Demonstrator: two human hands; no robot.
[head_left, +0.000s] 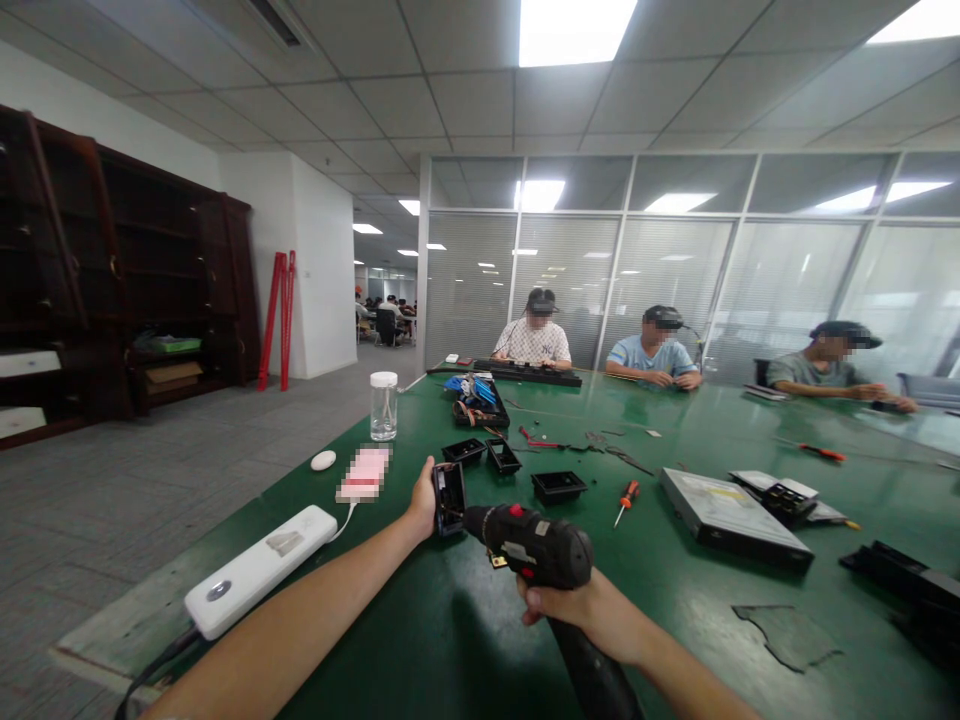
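My left hand [425, 497] is closed on the side of a small black plastic frame [450, 498], holding it upright above the green table. Wrapped round the handle of a black cordless drill [544, 545] with red buttons is my right hand [574, 608]. The drill points left, its chuck close to the frame; whether the bit touches it I cannot tell. Just beyond the frame lie similar black plastic housings [559, 487]. An orange-handled screwdriver [627, 500] rests to the right of them.
A white power strip [262, 570], a clear jar [383, 408] and a blurred pink phone stand along the left table edge. Right of the drill lie a silver disc drive [731, 515] and a broken flat piece [787, 637]. Several people sit across the green table [450, 650].
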